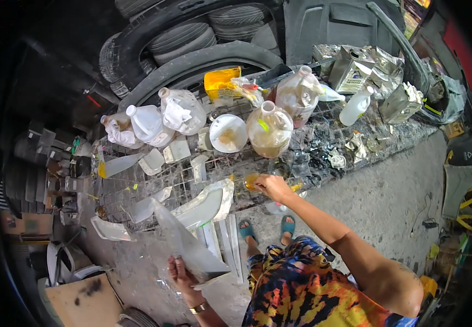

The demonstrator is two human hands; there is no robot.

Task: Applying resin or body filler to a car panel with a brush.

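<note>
My left hand (180,275) is closed on the lower edge of a grey, curved, pointed panel (186,242), held up in front of the table. Its fingers curl at the rim. Over the table's near edge, my right hand (274,188) pinches at a small, round, amber-coloured thing (251,181); whether that is a cup or a lid, I cannot tell. Beyond the right hand stands a round plastic jug (270,133) with cloudy contents. Beside the jug is a white bucket (228,128) with brownish residue inside. A pale curved panel (206,204) lies left of the right hand.
The stained mesh-topped table (312,169) carries several more jugs, pale panel pieces, a yellow cut container (222,83) and a white bottle (357,106). Metal cans (350,68) stand at the far right. Tyres (184,41) are stacked behind. A brown board (83,300) lies lower left.
</note>
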